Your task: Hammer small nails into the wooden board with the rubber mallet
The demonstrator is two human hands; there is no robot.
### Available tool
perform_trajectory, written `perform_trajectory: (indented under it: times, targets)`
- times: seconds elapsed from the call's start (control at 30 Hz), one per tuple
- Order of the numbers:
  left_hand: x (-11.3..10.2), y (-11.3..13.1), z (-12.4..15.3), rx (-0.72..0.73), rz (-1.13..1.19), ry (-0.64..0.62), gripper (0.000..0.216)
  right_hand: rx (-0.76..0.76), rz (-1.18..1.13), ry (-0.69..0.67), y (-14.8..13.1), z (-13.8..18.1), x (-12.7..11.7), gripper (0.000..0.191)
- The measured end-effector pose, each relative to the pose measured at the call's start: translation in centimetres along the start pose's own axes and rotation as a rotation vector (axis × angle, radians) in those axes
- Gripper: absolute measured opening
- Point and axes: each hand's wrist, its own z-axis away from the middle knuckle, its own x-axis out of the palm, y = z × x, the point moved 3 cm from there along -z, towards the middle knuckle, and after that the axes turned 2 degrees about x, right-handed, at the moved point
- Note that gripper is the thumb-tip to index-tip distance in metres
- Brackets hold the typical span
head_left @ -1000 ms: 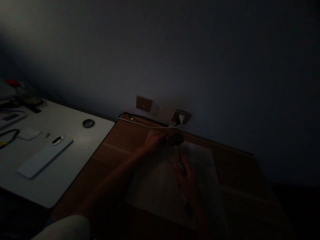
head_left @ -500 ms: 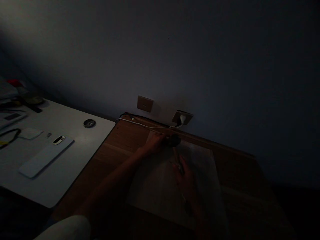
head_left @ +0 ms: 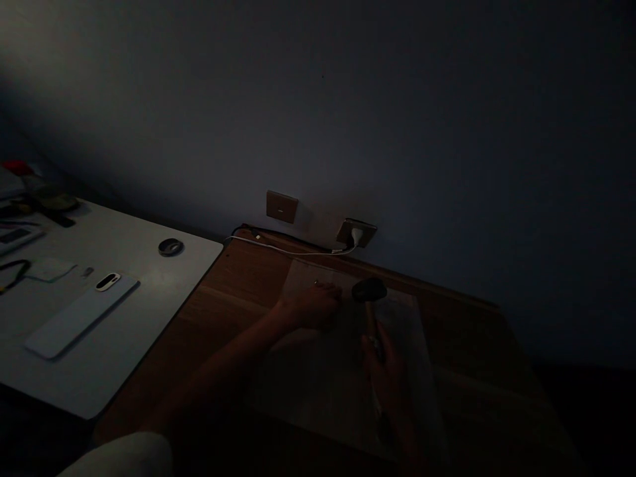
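Observation:
My right hand (head_left: 386, 358) is wrapped around the light wooden handle of a mallet (head_left: 369, 289). The mallet's dark head stands up and to the right of my left hand (head_left: 314, 306), apart from it. On a pale, thin sheet or board (head_left: 308, 391), my left hand rests with its fingers curled. Dim light hides what those fingers hold, if anything. A tiny shiny spot (head_left: 317, 283) shows by its fingertips; its kind is too small to make out.
The wooden tabletop (head_left: 223, 285) meets a wall with two socket plates (head_left: 282, 207), one with a white plug (head_left: 356, 235). A white cable (head_left: 278, 248) runs along the back. At left, a white table (head_left: 149, 285) bears a phone (head_left: 82, 318), a tape roll (head_left: 171, 247) and clutter.
The mallet in my right hand has moved right, away from my left fingers. My left hand has come slightly lower and nearer to me. The view has shifted a little.

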Motion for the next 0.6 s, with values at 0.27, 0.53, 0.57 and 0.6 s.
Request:
perform_trajectory:
  times: [0.27, 0.53, 0.57, 0.6]
  targets:
    - [0.2, -0.4, -0.1, 0.02, 0.018, 0.031, 0.008, 0.0, -0.016, -0.016, 0.7, 0.1, 0.1, 0.095]
    - [1.3, 1.8, -0.8, 0.013, -0.094, 0.048, 0.012, 0.002, -0.018, -0.048, 0.8, 0.0, 0.2, 0.1]
    - [1.2, 1.7, -0.8, 0.008, -0.079, 0.054, 0.012, 0.002, -0.019, -0.046, 0.8, 0.0, 0.1, 0.1]
    - [1.1, 1.4, -0.8, 0.001, -0.059, 0.059, 0.011, 0.006, -0.02, -0.05, 0.7, 0.0, 0.1, 0.1]
